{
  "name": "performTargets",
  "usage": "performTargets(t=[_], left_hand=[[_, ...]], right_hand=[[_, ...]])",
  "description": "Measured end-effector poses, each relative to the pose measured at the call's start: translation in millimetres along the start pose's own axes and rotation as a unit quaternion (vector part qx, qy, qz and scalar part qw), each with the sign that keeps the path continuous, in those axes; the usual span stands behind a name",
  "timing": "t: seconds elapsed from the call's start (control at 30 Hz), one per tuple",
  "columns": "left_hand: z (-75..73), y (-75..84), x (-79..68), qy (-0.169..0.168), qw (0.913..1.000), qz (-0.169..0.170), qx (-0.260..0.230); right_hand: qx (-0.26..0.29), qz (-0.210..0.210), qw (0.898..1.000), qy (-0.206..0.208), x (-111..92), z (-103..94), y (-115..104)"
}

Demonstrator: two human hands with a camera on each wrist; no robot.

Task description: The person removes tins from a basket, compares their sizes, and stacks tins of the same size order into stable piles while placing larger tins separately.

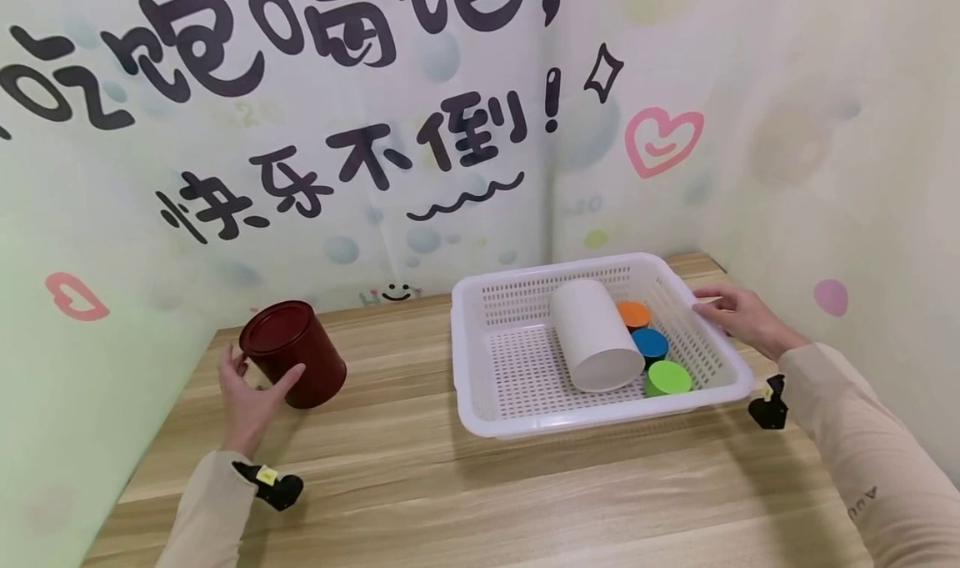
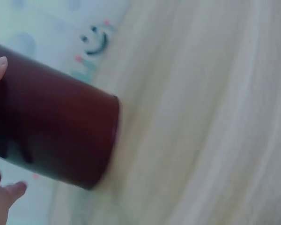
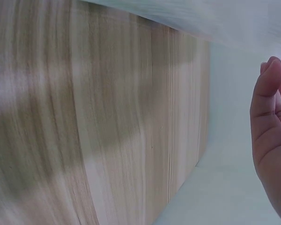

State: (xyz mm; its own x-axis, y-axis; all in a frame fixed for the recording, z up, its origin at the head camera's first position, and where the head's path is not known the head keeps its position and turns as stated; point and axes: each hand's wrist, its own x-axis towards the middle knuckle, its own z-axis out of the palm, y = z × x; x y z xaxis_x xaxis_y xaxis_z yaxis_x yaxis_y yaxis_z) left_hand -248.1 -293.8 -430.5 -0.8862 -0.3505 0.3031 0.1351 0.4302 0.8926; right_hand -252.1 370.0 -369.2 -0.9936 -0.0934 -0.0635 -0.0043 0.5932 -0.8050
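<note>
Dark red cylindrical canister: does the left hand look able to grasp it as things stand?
Likely yes: the left hand is open around the near side of the canister, with nothing visible in the way.

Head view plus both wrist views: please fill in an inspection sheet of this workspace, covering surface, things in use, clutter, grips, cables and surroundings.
Surface: wood-grain table, shadowed in places.
Things in use: dark red can left of the white basket; inside the basket, a white cylinder on its side, with orange, blue and green round pieces to its right.
Clutter: nothing seen.
Grips: left grip spread about the can, some fingertips apart from it in the left wrist view; right grip at the basket's right rim, exact hold unclear.
Cables: nothing seen.
Surroundings: pale wall with dark lettering and pink hearts.
</note>
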Motion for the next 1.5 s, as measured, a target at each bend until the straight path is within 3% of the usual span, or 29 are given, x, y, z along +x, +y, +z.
performTargets(t=[0.07, 0.2, 0.23, 0.37, 0.6, 0.77, 0.93, 1.1, 1.3, 1.5], left_hand=[[-3.9, 10.4, -1.9, 0.026, 0.9995, 0.016, 0.011], [-8.7, 56.3, -13.4, 0.074, 0.9950, 0.055, 0.039], [-8.8, 70.6, -17.3, 0.080, 0.9940, 0.058, 0.046], [-5.0, 98.9, -20.9, 0.071, 0.9932, 0.081, 0.044], [18.2, 136.8, -27.2, 0.008, 0.9880, 0.153, 0.016], [42.0, 165.5, -36.0, -0.070, 0.9800, 0.186, -0.005], [73.6, 201.5, -55.2, -0.184, 0.9671, 0.171, -0.042], [114.8, 203.2, -60.8, -0.266, 0.9507, 0.153, -0.041], [153.5, 220.6, -61.7, -0.300, 0.9365, 0.179, -0.032], [186.8, 243.7, -55.5, -0.304, 0.9338, 0.186, -0.029]], right_hand=[[0.001, 0.002, 1.000, -0.001, -0.4, 0.7, -0.4], [0.003, 0.002, 1.000, -0.001, -0.9, 0.6, 0.9], [0.003, 0.003, 1.000, 0.000, -1.1, 0.4, 1.4], [0.005, 0.001, 1.000, 0.001, -1.7, 0.0, 2.3], [0.010, -0.004, 1.000, 0.004, -2.0, 1.4, 0.4], [0.013, -0.010, 1.000, 0.002, -0.8, 3.1, -0.1], [0.015, -0.008, 1.000, 0.001, -0.7, 3.1, 0.4], [0.009, -0.010, 1.000, 0.005, -0.5, 2.3, 1.0], [0.009, -0.012, 1.000, 0.004, 0.4, 1.9, 0.7], [0.009, -0.014, 1.000, 0.003, -0.4, 0.7, -0.1]])
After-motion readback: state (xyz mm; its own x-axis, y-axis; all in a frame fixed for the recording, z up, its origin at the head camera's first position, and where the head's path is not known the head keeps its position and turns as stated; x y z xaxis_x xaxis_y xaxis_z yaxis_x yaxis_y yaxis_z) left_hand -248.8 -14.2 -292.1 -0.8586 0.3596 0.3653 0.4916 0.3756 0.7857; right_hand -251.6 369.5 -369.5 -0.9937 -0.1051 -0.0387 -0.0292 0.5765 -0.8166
